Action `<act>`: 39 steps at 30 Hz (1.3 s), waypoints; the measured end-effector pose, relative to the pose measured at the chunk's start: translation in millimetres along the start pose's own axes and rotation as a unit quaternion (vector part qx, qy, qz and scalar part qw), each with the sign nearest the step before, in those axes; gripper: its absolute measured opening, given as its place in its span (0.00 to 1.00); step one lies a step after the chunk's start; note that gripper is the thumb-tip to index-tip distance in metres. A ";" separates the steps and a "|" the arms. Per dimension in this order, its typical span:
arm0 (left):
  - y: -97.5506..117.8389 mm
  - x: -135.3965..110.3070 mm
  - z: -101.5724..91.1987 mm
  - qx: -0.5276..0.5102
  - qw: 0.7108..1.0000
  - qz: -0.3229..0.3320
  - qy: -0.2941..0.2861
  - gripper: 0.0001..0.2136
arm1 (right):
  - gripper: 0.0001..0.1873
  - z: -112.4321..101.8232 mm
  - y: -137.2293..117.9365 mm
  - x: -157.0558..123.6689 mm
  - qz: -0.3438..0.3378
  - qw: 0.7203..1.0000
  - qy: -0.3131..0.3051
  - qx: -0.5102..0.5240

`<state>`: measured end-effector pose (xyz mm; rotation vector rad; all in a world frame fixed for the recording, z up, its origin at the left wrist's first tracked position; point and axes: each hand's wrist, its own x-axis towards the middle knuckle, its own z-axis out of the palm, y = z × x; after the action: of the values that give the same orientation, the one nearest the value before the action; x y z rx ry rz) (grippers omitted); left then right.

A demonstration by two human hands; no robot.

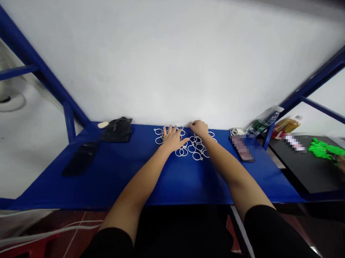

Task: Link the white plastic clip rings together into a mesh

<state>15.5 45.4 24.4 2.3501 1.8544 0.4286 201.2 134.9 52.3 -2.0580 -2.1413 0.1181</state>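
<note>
"Where are the white rings (193,145)?"
"Scattered across the blue tabletop (178,182), near the wall (169,67)."
"Anything over them?"
"Left hand (171,140), fingers spread wide. Right hand (200,128) alongside, fingers curled; grip unclear."

Behind the blue bench (187,186) there stands a white wall (169,67), which is plain and evenly lit. At the left side the blue metal beams (47,81) rise slantwise; at the right is another blue beam (325,73), and beyond it a black table (307,172). The floor (74,244) has reddish tiles with pale joints (a red piece of furniture (37,255), of which kind I cannot tell, shows at the lower left), and there the light is dimmer
</note>
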 end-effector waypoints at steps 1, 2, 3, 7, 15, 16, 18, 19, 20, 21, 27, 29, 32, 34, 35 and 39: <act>-0.3 7.9 0.7 0.006 1.000 0.015 -0.011 0.39 | 0.22 1.7 -6.2 2.6 0.009 1.000 -0.010 0.014; -0.8 15.2 1.7 0.009 0.999 0.028 -0.026 0.39 | 0.23 3.5 -11.9 4.8 0.018 0.999 -0.021 0.023; -1.4 21.6 2.8 0.012 0.998 0.041 -0.040 0.40 | 0.24 5.3 -16.9 6.5 0.027 0.999 -0.028 0.027; -2.7 35.9 7.3 0.025 0.993 0.069 -0.091 0.41 | 0.26 11.7 -30.5 9.2 0.055 0.997 -0.034 0.028; 6.3 30.3 6.0 0.037 0.994 0.091 -0.047 0.39 | 0.25 16.3 -38.4 9.9 0.047 0.998 -0.035 -0.004; 7.5 28.0 5.1 0.040 0.994 0.091 -0.039 0.38 | 0.25 16.4 -39.2 9.9 0.040 0.998 -0.038 -0.008; 9.4 23.1 3.7 0.044 0.994 0.093 -0.027 0.36 | 0.24 17.5 -41.0 10.1 0.029 0.999 -0.041 -0.012; 9.8 20.7 3.4 0.046 0.994 0.094 -0.022 0.35 | 0.24 18.5 -41.9 10.5 0.027 0.999 -0.039 -0.012; 10.0 18.5 3.4 0.046 0.994 0.095 -0.019 0.34 | 0.23 19.8 -42.8 11.0 0.027 0.999 -0.034 -0.010; 10.0 16.5 3.7 0.046 0.994 0.096 -0.018 0.33 | 0.22 21.3 -43.6 11.7 0.028 0.999 -0.029 -0.008; 7.2 11.5 7.8 0.037 0.994 0.098 -0.012 0.32 | 0.18 27.8 -46.8 15.7 0.051 0.999 -0.005 0.014; 6.4 10.6 9.4 0.034 0.994 0.099 -0.007 0.31 | 0.17 27.5 -47.7 15.6 0.054 0.998 0.001 0.018; 5.8 8.8 12.3 0.027 0.995 0.097 -0.001 0.30 | 0.17 23.8 -48.1 14.0 0.047 0.998 0.014 0.027; 5.8 7.7 14.4 0.021 0.995 0.096 0.003 0.31 | 0.17 18.8 -46.2 12.1 0.045 0.998 0.027 0.036; 5.9 7.2 15.4 0.017 0.995 0.096 0.004 0.31 | 0.17 15.6 -44.0 10.7 0.047 0.997 0.037 0.041; 7.1 5.8 14.6 -0.006 0.996 0.088 0.015 0.28 | 0.19 -0.7 -23.3 -2.2 0.048 0.990 0.098 0.090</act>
<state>27.6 50.5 13.2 2.5234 1.6570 0.4950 178.5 131.6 56.9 -1.9810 -1.8459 0.1119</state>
